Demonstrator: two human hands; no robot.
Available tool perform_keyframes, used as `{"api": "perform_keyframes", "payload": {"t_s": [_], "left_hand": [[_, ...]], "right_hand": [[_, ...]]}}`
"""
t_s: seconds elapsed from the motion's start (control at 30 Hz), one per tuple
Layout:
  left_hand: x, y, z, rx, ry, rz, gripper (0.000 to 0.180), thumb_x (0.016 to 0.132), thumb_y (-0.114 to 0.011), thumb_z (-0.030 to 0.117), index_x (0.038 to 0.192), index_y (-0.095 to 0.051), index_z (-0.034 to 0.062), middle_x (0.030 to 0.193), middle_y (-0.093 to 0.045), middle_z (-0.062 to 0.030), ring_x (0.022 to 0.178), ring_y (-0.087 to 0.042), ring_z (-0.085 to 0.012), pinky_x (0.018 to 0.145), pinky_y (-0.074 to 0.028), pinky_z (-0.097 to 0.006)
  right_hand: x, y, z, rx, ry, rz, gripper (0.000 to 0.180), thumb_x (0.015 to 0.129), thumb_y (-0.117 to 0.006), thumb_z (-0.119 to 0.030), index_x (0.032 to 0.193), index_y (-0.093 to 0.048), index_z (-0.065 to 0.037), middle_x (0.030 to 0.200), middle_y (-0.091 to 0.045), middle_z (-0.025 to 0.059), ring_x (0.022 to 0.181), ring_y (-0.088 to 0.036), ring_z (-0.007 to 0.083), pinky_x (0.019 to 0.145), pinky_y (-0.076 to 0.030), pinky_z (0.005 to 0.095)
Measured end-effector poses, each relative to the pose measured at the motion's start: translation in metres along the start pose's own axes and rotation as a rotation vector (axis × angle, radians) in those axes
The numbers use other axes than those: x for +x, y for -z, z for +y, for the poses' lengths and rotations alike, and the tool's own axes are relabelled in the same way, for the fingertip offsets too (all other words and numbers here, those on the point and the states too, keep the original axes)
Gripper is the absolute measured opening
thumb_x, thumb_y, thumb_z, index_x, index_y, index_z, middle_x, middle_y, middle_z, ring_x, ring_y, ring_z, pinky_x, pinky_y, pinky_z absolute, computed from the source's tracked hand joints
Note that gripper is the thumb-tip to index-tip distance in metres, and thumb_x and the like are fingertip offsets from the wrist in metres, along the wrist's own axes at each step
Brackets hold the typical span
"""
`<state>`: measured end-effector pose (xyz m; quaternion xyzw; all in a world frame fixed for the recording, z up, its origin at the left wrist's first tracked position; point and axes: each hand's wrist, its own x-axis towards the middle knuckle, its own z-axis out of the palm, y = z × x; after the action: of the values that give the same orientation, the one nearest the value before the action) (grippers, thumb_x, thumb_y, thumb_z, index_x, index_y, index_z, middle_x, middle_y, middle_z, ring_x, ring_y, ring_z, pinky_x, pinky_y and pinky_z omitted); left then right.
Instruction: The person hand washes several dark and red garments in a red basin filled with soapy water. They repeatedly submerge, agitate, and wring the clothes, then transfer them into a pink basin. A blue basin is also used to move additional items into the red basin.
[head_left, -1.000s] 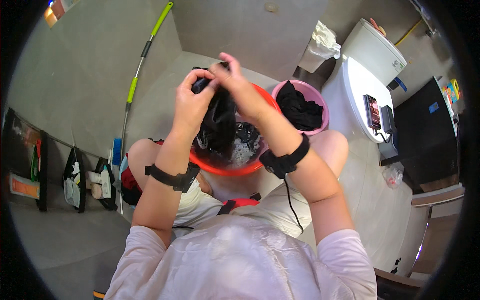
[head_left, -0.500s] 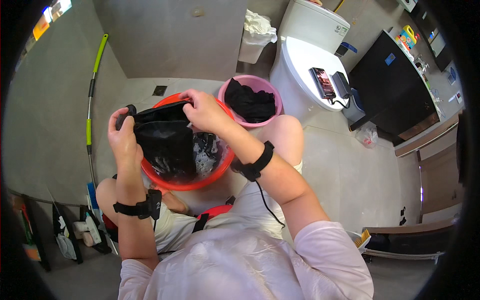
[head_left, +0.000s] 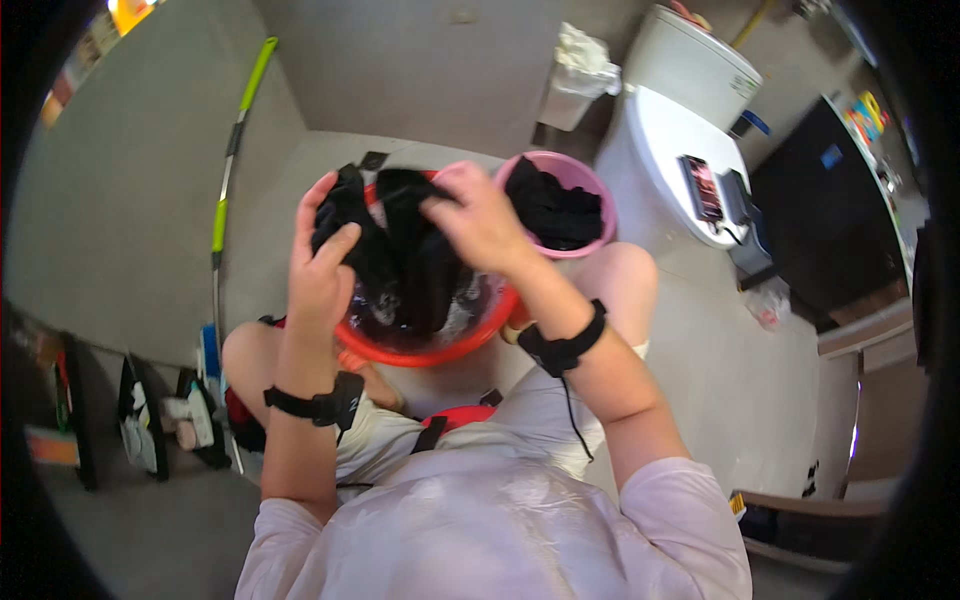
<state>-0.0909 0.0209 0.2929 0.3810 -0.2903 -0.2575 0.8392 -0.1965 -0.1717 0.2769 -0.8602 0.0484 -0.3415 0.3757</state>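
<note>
A wet black garment (head_left: 425,270) hangs in folds between my two hands, over a red basin (head_left: 425,358) of sudsy water. My left hand (head_left: 322,270) grips a bunched part of the cloth, thumb in front. Its other side is pinched by my right hand (head_left: 482,218), which is somewhat blurred. The lower end of the garment reaches down to the water, and what else lies in the basin is mostly hidden behind it. Just beyond my right hand, a pink basin (head_left: 612,205) holds another piece of black clothing (head_left: 553,207).
Behind the pink basin stand a white toilet (head_left: 668,150), with a phone (head_left: 702,188) on its lid, and a lined waste bin (head_left: 575,90). A green-and-grey pole (head_left: 233,140) leans along the left wall. A dark cabinet (head_left: 825,195) is at the right.
The cloth, spread between my hands before, is now bunched and folded into two hanging parts. My view has shifted, so the room appears farther right.
</note>
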Motion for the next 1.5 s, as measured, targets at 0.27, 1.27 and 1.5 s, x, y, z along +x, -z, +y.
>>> {"api": "perform_keyframes", "payload": {"t_s": [0.27, 1.27, 1.5], "left_hand": [[-0.006, 0.003, 0.02, 0.128, 0.025, -0.177, 0.091, 0.079, -0.053, -0.013, 0.159, -0.019, 0.012, 0.152, -0.038, -0.0117, 0.137, -0.041, -0.0214, 0.113, -0.033, -0.033], [-0.022, 0.019, -0.029, 0.194, 0.421, 0.279, 0.015, 0.1, -0.058, 0.024, 0.107, -0.063, 0.0115, 0.097, -0.066, -0.0007, 0.088, -0.063, -0.0115, 0.069, -0.051, -0.03], [-0.017, 0.035, -0.023, 0.242, 0.186, 0.44, 0.017, 0.097, -0.062, 0.021, 0.102, -0.064, 0.0046, 0.09, -0.065, -0.004, 0.076, -0.063, -0.0137, 0.068, -0.053, -0.025]], "right_hand": [[0.002, -0.01, -0.023, 0.901, -0.593, 0.284, 0.034, 0.091, -0.055, -0.015, 0.12, -0.056, 0.002, 0.109, -0.065, 0.0128, 0.101, -0.061, 0.0195, 0.092, -0.048, 0.0316], [-0.047, -0.053, -0.013, 0.849, -0.519, -0.091, 0.048, 0.088, -0.073, -0.029, 0.12, -0.057, 0.002, 0.11, -0.066, 0.0085, 0.103, -0.06, 0.0148, 0.092, -0.048, 0.032], [-0.035, -0.031, 0.011, 0.182, -0.298, -0.042, 0.034, 0.084, -0.06, -0.008, 0.117, -0.06, 0.001, 0.105, -0.068, 0.02, 0.1, -0.067, 0.0268, 0.09, -0.05, 0.0372]]}}
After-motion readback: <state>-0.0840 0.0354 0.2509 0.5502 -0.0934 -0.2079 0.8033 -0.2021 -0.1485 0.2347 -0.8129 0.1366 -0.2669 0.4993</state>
